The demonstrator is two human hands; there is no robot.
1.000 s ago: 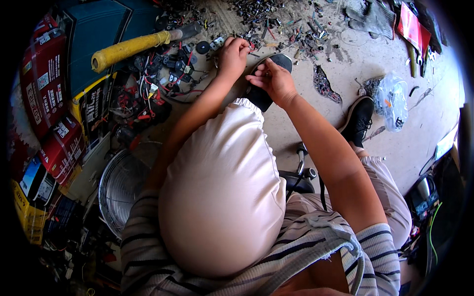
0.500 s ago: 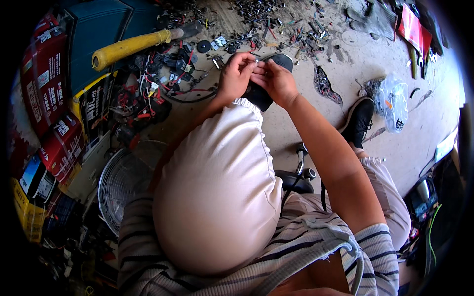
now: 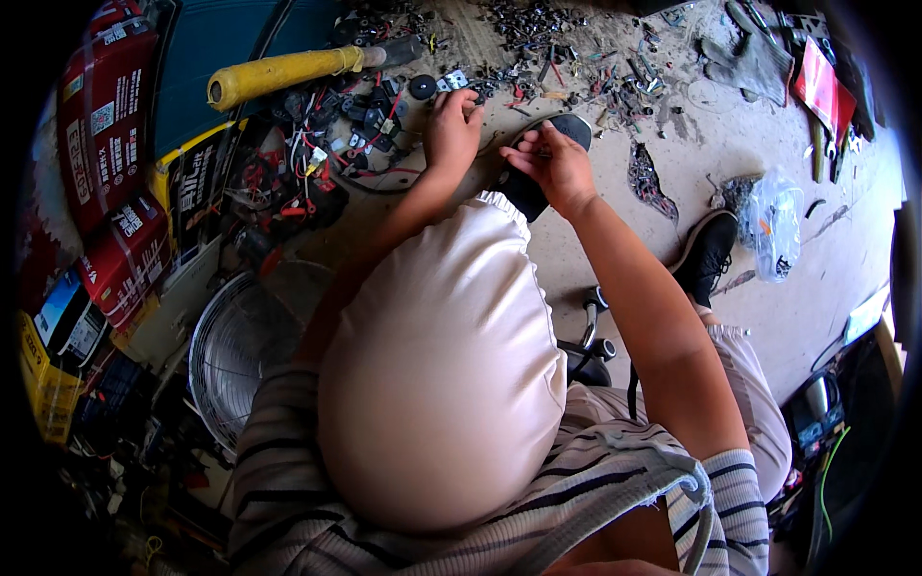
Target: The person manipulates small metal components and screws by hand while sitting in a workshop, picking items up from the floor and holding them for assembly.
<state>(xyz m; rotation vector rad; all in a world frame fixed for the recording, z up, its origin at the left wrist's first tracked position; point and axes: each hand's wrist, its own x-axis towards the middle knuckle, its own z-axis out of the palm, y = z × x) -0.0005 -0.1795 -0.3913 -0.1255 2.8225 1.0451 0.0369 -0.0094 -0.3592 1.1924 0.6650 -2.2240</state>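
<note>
My left hand hangs low over the floor, its fingers bent and slightly apart, beside silver metal plates and a black round disc. Nothing shows in its grasp, though the palm is hidden. Above my dark shoe, my right hand is turned partly palm up with its fingers curled in toward the thumb. Whatever it may pinch is too small to make out. The two hands are apart.
A yellow-handled tool lies at the upper left, over tangled wires and parts. Small metal pieces litter the far floor. A clear plastic bag lies near my other shoe. A round wire fan guard stands at left.
My hands were together over the shoe. The left has moved off, left and farther out, toward the metal plates; the right stays near the shoe. The whole view has shifted slightly.
</note>
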